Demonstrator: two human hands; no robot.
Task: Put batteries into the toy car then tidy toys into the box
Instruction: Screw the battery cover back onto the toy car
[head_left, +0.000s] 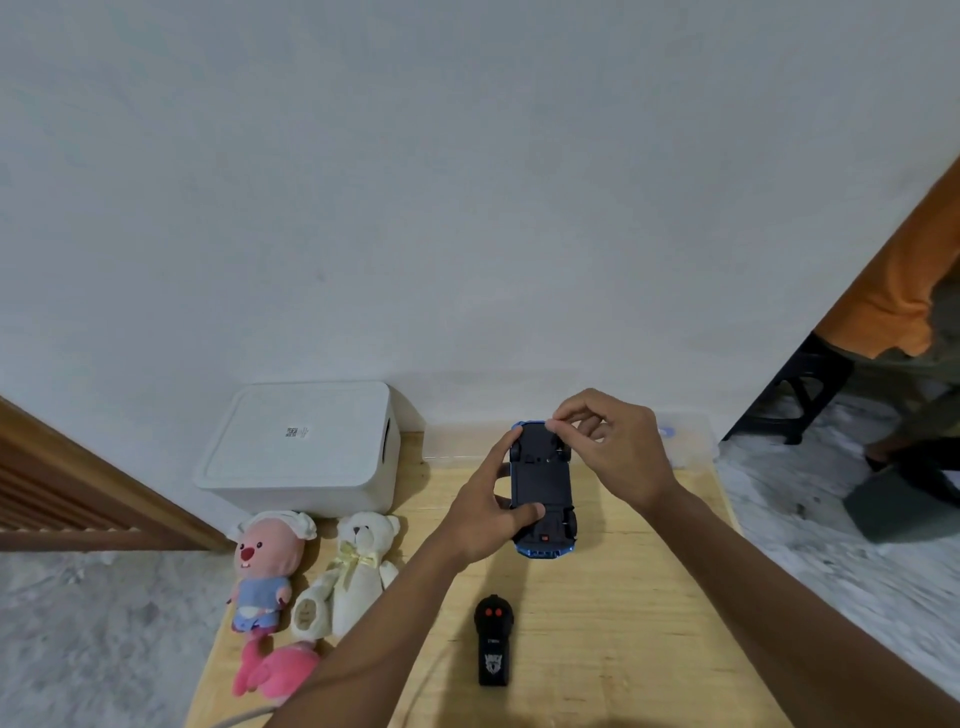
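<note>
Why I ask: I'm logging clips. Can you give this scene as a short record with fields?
car: underside up, held over the table
left hand: grips the car's near end, thumb on the underside
right hand: pinches at the car's far end
remote: lies on the table, nearer than the car, untouched
box: back left, lid on
plush toys: three, on the table's left side in front of the box, none boxed yet

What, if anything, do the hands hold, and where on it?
The upturned toy car: left hand grips its side, right hand pinches at its far end.
</note>
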